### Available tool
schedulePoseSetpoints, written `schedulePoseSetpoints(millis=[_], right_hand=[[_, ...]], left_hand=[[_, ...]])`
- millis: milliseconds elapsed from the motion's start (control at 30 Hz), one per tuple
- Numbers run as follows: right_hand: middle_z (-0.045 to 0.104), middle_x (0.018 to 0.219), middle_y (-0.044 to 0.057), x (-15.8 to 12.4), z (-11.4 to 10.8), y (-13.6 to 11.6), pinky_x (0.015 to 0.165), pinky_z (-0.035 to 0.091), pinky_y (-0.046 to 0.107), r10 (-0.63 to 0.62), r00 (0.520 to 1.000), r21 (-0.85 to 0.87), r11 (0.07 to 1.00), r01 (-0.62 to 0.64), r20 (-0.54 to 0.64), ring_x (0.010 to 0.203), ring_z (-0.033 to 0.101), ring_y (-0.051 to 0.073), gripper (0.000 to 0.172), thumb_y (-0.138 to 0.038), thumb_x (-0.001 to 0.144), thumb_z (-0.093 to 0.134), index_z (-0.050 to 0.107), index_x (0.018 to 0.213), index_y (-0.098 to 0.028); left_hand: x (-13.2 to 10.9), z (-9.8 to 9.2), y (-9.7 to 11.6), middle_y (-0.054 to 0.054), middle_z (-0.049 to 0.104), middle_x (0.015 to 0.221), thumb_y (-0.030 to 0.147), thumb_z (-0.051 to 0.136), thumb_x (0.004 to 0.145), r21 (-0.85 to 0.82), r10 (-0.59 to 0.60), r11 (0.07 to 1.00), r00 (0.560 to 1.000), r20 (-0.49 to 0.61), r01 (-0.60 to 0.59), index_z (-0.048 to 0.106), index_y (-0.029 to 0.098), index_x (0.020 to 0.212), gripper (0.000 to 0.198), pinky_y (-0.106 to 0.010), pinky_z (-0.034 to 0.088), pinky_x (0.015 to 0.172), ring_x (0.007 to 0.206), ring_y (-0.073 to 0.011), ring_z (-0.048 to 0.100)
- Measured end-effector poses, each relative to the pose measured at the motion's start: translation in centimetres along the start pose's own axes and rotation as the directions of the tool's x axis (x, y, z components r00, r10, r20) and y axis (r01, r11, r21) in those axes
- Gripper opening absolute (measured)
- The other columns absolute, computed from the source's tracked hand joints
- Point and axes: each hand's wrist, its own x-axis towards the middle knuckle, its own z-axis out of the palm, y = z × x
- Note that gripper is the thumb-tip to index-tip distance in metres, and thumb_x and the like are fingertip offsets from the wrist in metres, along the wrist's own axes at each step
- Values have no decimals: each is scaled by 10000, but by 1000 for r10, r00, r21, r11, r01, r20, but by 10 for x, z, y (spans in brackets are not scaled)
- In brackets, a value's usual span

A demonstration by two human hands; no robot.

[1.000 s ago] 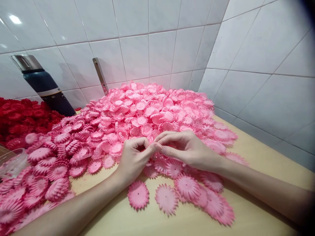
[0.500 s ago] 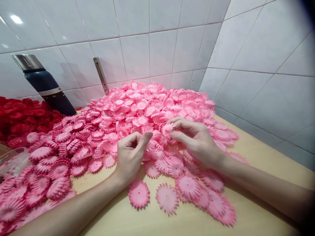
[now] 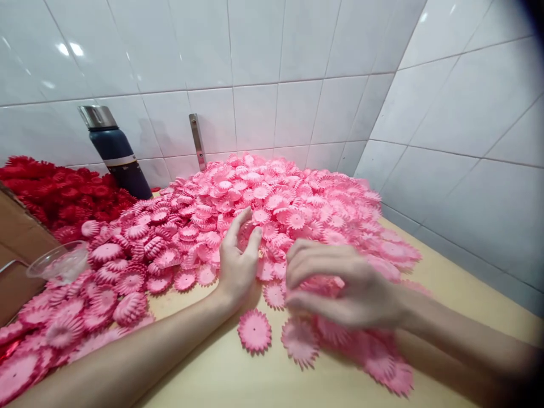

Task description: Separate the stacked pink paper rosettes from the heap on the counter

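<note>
My left hand point(image 3: 238, 258) is raised at the near edge of a big heap of pink flower-petal discs point(image 3: 272, 192). Its thumb and fingers are apart, and nothing shows between them. My right hand point(image 3: 340, 283), smeared by motion, hovers over the loose discs at the front right. Its fingers are curved with a gap to the thumb, and pink discs show through behind it. One single disc point(image 3: 254, 331) with a small centre hole lies flat on the table below my left hand. A paler disc point(image 3: 300, 341) lies to its right, just under my right hand.
A pile of red petal discs point(image 3: 63, 192) lies at the far left beside a dark blue bottle point(image 3: 121, 161). Near the left edge are a clear plastic dish point(image 3: 59, 263) and a cardboard box point(image 3: 21, 249). Tiled walls point(image 3: 255, 51) border the table point(image 3: 204, 368); a metal bracket point(image 3: 197, 141) stands at the back.
My right hand has come down and nearer, out of the heap; the pink disc it pinched no longer shows in it. My left fingers have uncurled. The view has shifted left.
</note>
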Motion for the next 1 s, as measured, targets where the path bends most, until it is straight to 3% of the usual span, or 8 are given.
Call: schedulePoseSetpoints(millis=[133,333,433,533,600,733,867,1000], right_hand=[[727,835,80,9,16,-18,769,513,335,-75,927,-38,995,95,369,836,624,190,172,-171,837,612,669,998,-155],[673,635,65,19,31,-20,678,480,312,-142,818,-358,848,390,557,644,550,173,319,-19,874,403,687,801,-142],[651,626,55,36,13,-24,629,478,304,-142,840,-354,860,367,524,636,548,171,279,-53,855,441,658,719,-165],[684,767,-1,59,-18,-22,554,472,246,41,942,-330,941,77,334,641,605,128,224,-44,763,524,643,831,-222],[674,772,-5,73,-36,-13,621,512,268,34,981,-321,946,29,191,690,628,142,136,-121,759,591,613,845,-224],[649,784,18,85,-47,15,680,524,311,134,991,-335,934,-127,-1,716,615,155,112,-125,754,593,592,831,-205],[634,790,26,83,-33,35,661,519,311,205,978,-238,953,-189,42,708,603,149,143,-69,736,561,590,817,-184],[625,809,23,81,-28,38,647,535,300,244,962,-82,968,-235,122,725,624,149,123,-82,745,572,574,819,-180]], left_hand=[[-1,-1,0,-20,533,1404,241,560,892,-49,-26,998,1000,-8,26,572,261,1273,382,-340,308,1143,1343,-183,424],[1,1,-4,-63,641,1258,271,532,903,-232,-36,972,999,-12,32,635,216,1148,272,-347,408,1068,1212,-192,566],[3,2,-3,-90,703,1072,273,519,903,-329,-109,939,994,-3,102,630,167,1053,214,-349,505,938,1010,-197,674],[5,2,0,-84,706,954,275,518,900,-377,-171,914,985,-16,153,618,146,1005,194,-320,544,823,885,-187,699],[6,1,3,-74,697,940,289,526,897,-393,-158,909,987,-17,139,617,147,982,189,-308,543,817,876,-177,697],[4,3,7,-61,688,945,288,630,837,-374,-112,922,994,-2,103,605,155,987,202,-330,541,848,864,-174,697],[3,3,5,-87,690,1044,247,712,772,-332,-74,940,997,19,76,620,152,1027,288,-350,518,925,996,-197,663],[5,3,2,-95,696,1030,277,731,758,-338,-105,936,994,-8,96,616,141,1018,315,-368,527,917,1006,-217,661]])
